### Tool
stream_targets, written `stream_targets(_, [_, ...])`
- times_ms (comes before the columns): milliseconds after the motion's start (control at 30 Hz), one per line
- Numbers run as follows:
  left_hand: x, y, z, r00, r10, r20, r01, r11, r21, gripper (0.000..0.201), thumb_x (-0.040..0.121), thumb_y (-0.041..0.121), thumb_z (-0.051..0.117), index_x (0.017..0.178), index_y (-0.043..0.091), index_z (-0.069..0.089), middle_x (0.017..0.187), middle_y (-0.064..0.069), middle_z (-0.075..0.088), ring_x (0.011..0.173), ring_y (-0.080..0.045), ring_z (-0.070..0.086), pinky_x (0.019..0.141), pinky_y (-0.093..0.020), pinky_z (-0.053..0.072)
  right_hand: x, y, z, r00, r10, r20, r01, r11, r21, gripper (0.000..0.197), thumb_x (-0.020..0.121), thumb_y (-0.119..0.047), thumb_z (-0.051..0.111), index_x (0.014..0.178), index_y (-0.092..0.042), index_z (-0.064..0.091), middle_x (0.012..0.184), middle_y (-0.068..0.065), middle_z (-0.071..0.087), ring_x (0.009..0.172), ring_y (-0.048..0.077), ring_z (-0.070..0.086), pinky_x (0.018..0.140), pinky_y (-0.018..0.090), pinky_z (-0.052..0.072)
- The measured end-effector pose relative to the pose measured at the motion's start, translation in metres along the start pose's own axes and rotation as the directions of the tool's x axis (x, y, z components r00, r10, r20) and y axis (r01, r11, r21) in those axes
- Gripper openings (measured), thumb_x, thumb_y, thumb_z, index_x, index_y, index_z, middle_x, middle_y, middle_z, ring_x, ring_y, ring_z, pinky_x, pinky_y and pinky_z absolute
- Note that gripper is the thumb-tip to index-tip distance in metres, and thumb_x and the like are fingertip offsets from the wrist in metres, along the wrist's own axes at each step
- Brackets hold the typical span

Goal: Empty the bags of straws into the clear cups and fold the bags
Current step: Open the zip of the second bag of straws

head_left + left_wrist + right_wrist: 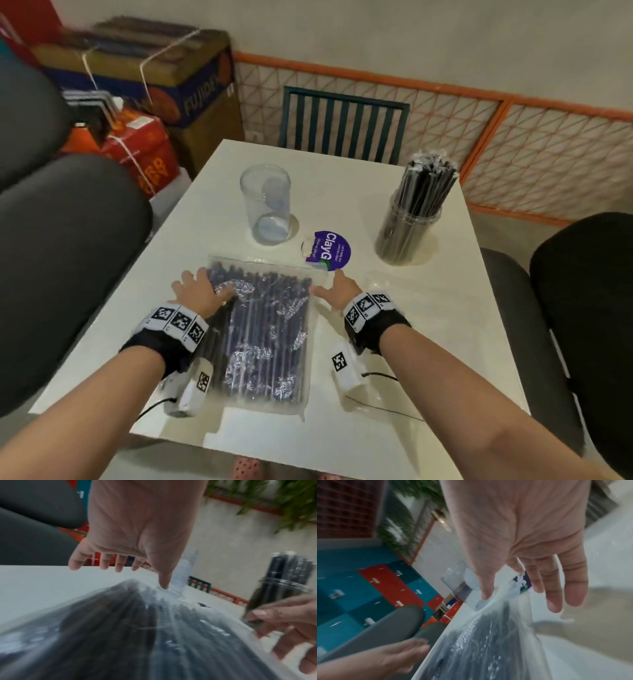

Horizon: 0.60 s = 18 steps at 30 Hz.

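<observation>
A person sits at a white table [428,329], both forearms stretched out over it. Flat on the table between the hands lies a clear plastic bag of dark straws [263,329], its far edge just past the fingertips and its near edge back by the wrists.

The left hand [198,289] lies over the bag's far left corner, fingers spread and nearly straight; the left wrist view shows them splayed above the plastic with the thumb tip pointing down at it. Contact is hard to judge there. Nothing is gripped.

The right hand [337,287] is at the bag's far right edge, fingers extended and relaxed, holding nothing. Whether it touches the plastic cannot be told, as the wrist view is blurred.

Beyond the right hand, toward the far right of the table, stands a clear cup full of straws [411,219], dark straws upright and leaning. Beyond the left hand stands an empty clear cup [267,205]. Just past the right fingertips, between the two cups, lies a round purple lid [329,251] with white lettering. Immediately right of the right hand, a flat empty clear bag [411,291] lies on the table.
</observation>
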State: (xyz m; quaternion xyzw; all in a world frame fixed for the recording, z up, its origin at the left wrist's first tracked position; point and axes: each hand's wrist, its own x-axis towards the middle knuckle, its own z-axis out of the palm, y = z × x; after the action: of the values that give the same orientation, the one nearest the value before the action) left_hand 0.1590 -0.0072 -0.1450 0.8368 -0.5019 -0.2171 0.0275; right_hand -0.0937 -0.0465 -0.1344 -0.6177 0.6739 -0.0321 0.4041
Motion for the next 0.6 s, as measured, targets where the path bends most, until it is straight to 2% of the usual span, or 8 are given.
stream_targets(67, [0.007,-0.023,0.005,0.998,-0.029,0.060,0.030,0.999,-0.027,0.082,0.083,0.050,0.059,0.141,0.003,0.025,0.137,-0.027,0.038,0.123,-0.045,0.041,0.101,-0.050,0.037,0.012,-0.005,0.015,0.994,0.102,-0.025,-0.099,0.988,0.122,0.079,0.083,-0.046,0.065,0.137,0.003,0.035,0.130,0.019,0.054,0.117,0.034,0.055,0.089,0.037,0.046])
stream_targets(167, [0.017,-0.035,0.013,0.990,0.044,0.134,-0.031,0.995,-0.096,0.081,0.083,0.042,0.063,0.139,-0.001,0.024,0.131,-0.027,0.047,0.117,-0.040,0.051,0.094,-0.043,0.044,0.037,-0.006,0.034,0.991,0.131,0.029,-0.134,0.957,0.258,0.083,0.066,-0.051,0.076,0.126,0.000,0.051,0.087,0.006,0.061,0.072,0.023,0.059,0.060,0.029,0.045])
stream_targets(200, [0.019,-0.035,0.013,0.987,0.050,0.151,-0.033,0.993,-0.113,0.073,0.084,0.037,0.063,0.135,-0.003,0.029,0.126,-0.025,0.051,0.114,-0.037,0.054,0.090,-0.039,0.045,0.042,-0.008,0.038,0.991,0.122,0.054,-0.132,0.955,0.264,0.078,0.064,-0.049,0.077,0.121,-0.001,0.053,0.078,0.001,0.056,0.066,0.018,0.053,0.055,0.026,0.041])
stream_targets(267, [0.024,-0.033,0.009,0.980,0.030,0.196,-0.011,0.995,-0.098,0.049,0.087,0.031,0.063,0.115,-0.004,0.045,0.099,-0.015,0.060,0.099,-0.031,0.058,0.074,-0.031,0.045,0.038,-0.022,0.035,0.991,0.117,0.071,-0.132,0.954,0.269,0.047,0.074,-0.033,0.076,0.103,-0.004,0.053,0.078,0.001,0.053,0.070,0.017,0.051,0.059,0.026,0.044])
stream_targets(333, [0.025,-0.031,-0.002,0.978,0.023,0.207,0.003,0.992,-0.124,0.032,0.086,0.027,0.065,0.092,0.000,0.050,0.074,-0.006,0.053,0.085,-0.027,0.055,0.058,-0.025,0.039,0.029,-0.035,0.025,0.990,0.111,0.084,-0.131,0.947,0.293,0.026,0.080,-0.021,0.072,0.083,-0.007,0.051,0.076,0.006,0.053,0.071,0.020,0.053,0.066,0.032,0.048])
stream_targets(400, [0.029,-0.029,-0.018,0.987,0.059,0.152,-0.021,0.970,-0.242,0.035,0.084,0.022,0.066,0.103,-0.002,0.050,0.090,-0.012,0.058,0.094,-0.031,0.057,0.066,-0.027,0.040,0.025,-0.047,0.011,0.989,0.091,0.117,-0.129,0.918,0.374,0.027,0.080,-0.017,0.072,0.071,-0.007,0.049,0.076,0.012,0.057,0.064,0.020,0.053,0.070,0.037,0.053])
stream_targets(500, [0.035,-0.024,-0.048,0.995,0.095,-0.043,-0.104,0.890,-0.444,0.053,0.082,0.012,0.068,0.125,-0.001,0.041,0.117,-0.022,0.055,0.111,-0.038,0.054,0.088,-0.036,0.042,0.012,-0.067,-0.016,0.995,-0.027,0.098,-0.030,0.844,0.536,0.031,0.072,-0.013,0.076,0.096,0.000,0.061,0.098,0.021,0.067,0.087,0.031,0.065,0.086,0.048,0.055])
stream_targets(600, [0.026,-0.008,-0.080,0.953,0.124,-0.276,-0.267,0.775,-0.573,0.073,0.079,0.007,0.069,0.139,0.013,0.029,0.131,-0.021,0.040,0.115,-0.035,0.049,0.103,-0.044,0.039,-0.009,-0.085,-0.043,0.981,-0.192,-0.015,0.161,0.779,0.606,0.031,0.077,-0.001,0.069,0.107,0.003,0.062,0.095,0.017,0.068,0.087,0.032,0.067,0.072,0.038,0.055])
